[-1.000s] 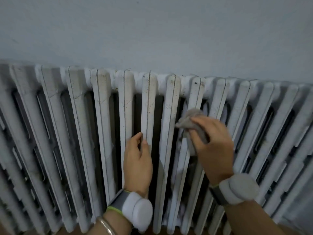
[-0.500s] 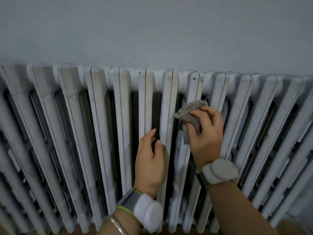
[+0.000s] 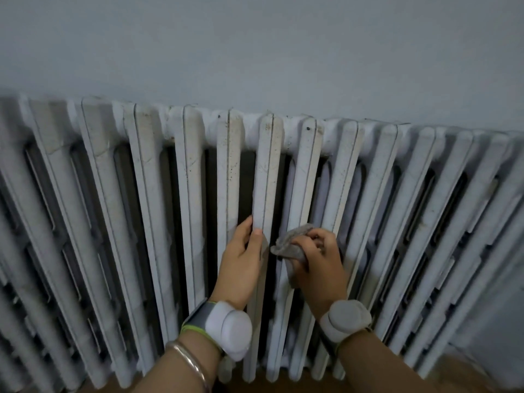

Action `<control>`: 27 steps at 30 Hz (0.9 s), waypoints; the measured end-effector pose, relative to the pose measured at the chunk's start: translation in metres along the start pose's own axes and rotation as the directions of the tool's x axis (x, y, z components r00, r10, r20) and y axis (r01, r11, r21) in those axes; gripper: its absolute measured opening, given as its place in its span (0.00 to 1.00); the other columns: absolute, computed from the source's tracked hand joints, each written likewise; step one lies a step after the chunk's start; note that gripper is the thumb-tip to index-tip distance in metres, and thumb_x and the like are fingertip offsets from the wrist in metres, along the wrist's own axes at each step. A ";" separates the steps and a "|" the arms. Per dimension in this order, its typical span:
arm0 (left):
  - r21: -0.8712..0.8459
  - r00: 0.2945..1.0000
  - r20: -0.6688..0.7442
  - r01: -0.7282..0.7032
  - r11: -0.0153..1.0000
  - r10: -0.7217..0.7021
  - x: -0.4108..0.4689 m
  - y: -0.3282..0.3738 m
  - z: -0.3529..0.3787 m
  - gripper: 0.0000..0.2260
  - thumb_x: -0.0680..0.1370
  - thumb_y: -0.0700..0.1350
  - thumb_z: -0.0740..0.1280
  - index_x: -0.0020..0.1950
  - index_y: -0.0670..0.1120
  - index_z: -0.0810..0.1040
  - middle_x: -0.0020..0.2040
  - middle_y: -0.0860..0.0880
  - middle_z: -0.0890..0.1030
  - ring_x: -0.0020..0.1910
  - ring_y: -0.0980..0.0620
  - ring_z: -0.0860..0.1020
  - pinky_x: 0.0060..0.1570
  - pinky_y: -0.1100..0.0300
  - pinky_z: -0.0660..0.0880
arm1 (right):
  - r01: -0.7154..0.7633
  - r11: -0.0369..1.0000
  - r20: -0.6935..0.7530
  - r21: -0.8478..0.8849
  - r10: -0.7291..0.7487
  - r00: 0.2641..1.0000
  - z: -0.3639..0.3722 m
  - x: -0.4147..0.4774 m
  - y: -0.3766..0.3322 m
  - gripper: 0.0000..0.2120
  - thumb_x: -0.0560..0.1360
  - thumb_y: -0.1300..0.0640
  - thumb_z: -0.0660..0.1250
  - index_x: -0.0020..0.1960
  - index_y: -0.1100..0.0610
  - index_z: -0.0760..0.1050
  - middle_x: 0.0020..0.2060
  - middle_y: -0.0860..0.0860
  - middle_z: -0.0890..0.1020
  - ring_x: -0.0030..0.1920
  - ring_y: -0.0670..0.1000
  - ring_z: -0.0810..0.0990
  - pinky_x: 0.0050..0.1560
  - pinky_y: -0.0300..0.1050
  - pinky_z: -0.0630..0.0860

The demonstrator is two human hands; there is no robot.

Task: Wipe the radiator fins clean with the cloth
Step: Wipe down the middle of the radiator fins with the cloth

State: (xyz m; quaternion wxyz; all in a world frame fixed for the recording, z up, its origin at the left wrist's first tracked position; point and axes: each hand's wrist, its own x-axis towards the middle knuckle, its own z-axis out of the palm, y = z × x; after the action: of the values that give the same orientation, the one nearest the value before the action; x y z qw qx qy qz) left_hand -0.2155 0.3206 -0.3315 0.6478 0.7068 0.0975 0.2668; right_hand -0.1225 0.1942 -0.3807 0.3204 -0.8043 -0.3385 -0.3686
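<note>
Head view, looking down at a white cast radiator (image 3: 147, 194) set against a pale wall (image 3: 255, 52). The radiator runs out of frame on the left and along the near edge, so its feet are not visible. The fin faces show brown specks and grime, heaviest near the tops. The gaps between fins are dark, and nothing inside them can be made out.

Left hand (image 3: 241, 259): holds the centre fin (image 3: 268, 180) about halfway down. The thumb lies on the front face and one finger runs up the fin's left edge. The remaining fingers go round into the gap and are hidden.

Right hand (image 3: 321, 265): fingers curled and clamped on the grey cloth (image 3: 292, 246). The cloth is bunched and pressed against the neighbouring fin (image 3: 302, 194), just right of the centre fin. Part of the cloth hangs below the fingers and the rest is covered by the hand, so its full extent cannot be judged. The two hands are near each other, not touching.

Each wrist carries a white rounded unit — the left unit (image 3: 228, 327) on a grey strap with green edging, the right unit (image 3: 347, 320). A silver bangle (image 3: 190, 361) sits on the left forearm, nearer the camera. Both forearms are cut off at the near edge. A strip of brownish floor (image 3: 459, 375) at near right is blurred.
</note>
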 end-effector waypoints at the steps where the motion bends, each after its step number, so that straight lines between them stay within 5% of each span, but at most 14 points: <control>1: 0.000 1.000 0.001 -0.002 1.000 0.002 0.000 0.000 -0.001 0.20 0.82 0.49 0.57 0.74 0.51 0.63 0.71 0.56 0.68 0.66 0.63 0.65 0.64 0.68 0.59 | 0.024 1.000 0.025 -0.003 -0.024 0.999 0.001 -0.005 0.003 0.18 0.69 0.65 0.73 0.54 0.53 0.72 0.57 0.53 0.66 0.49 0.53 0.74 0.51 0.38 0.71; 7: -0.003 1.000 0.025 -0.005 1.000 0.005 -0.002 0.002 -0.003 0.20 0.82 0.50 0.56 0.74 0.52 0.63 0.71 0.56 0.67 0.66 0.63 0.64 0.65 0.67 0.59 | 0.077 0.992 0.124 0.098 -0.089 0.988 -0.017 -0.013 0.007 0.12 0.71 0.62 0.66 0.52 0.50 0.71 0.53 0.47 0.69 0.50 0.43 0.71 0.52 0.40 0.76; 9: -0.005 1.000 0.031 -0.005 1.000 0.006 -0.002 0.002 -0.004 0.20 0.82 0.50 0.56 0.74 0.52 0.63 0.71 0.57 0.67 0.66 0.64 0.64 0.64 0.67 0.59 | 0.041 0.995 0.078 0.091 -0.048 0.996 -0.028 -0.001 0.001 0.12 0.72 0.62 0.67 0.53 0.52 0.73 0.55 0.50 0.72 0.51 0.51 0.75 0.51 0.44 0.77; 13: -0.017 1.000 0.024 -0.001 1.000 0.001 -0.002 0.000 -0.003 0.20 0.82 0.50 0.56 0.74 0.52 0.63 0.71 0.57 0.67 0.67 0.63 0.64 0.66 0.66 0.59 | -0.043 0.995 -0.185 0.095 0.060 0.981 -0.050 0.037 -0.023 0.11 0.72 0.65 0.69 0.55 0.60 0.78 0.56 0.55 0.74 0.54 0.50 0.74 0.58 0.27 0.66; 16: -0.051 1.000 0.015 0.007 0.999 -0.006 0.000 -0.003 -0.003 0.19 0.82 0.50 0.56 0.74 0.52 0.64 0.70 0.56 0.69 0.68 0.61 0.66 0.70 0.62 0.60 | 0.082 0.990 -0.367 0.117 -0.034 0.930 -0.054 0.060 -0.034 0.11 0.74 0.65 0.69 0.56 0.63 0.77 0.55 0.59 0.74 0.57 0.53 0.74 0.63 0.39 0.70; 21: -0.054 1.000 0.002 0.020 0.998 -0.020 0.005 -0.009 -0.002 0.19 0.81 0.53 0.56 0.73 0.53 0.66 0.69 0.56 0.71 0.68 0.59 0.68 0.73 0.55 0.61 | 0.086 0.971 -0.365 0.223 0.001 0.931 -0.042 0.081 -0.038 0.11 0.76 0.63 0.67 0.58 0.61 0.76 0.57 0.57 0.71 0.58 0.55 0.72 0.61 0.45 0.71; 27: -0.061 1.000 0.004 0.017 0.998 -0.016 0.007 -0.011 -0.003 0.19 0.81 0.54 0.56 0.72 0.53 0.66 0.69 0.56 0.72 0.68 0.58 0.69 0.72 0.53 0.62 | 0.063 0.990 -0.344 0.126 -0.016 0.939 -0.024 0.062 -0.029 0.12 0.75 0.62 0.69 0.57 0.62 0.77 0.56 0.60 0.72 0.57 0.58 0.73 0.63 0.34 0.65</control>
State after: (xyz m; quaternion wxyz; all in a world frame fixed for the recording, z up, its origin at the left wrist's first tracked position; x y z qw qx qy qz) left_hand -0.2088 0.3278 -0.3401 0.6714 0.6864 0.0941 0.2630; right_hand -0.1233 0.2111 -0.3100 0.4206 -0.6974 -0.3178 -0.4856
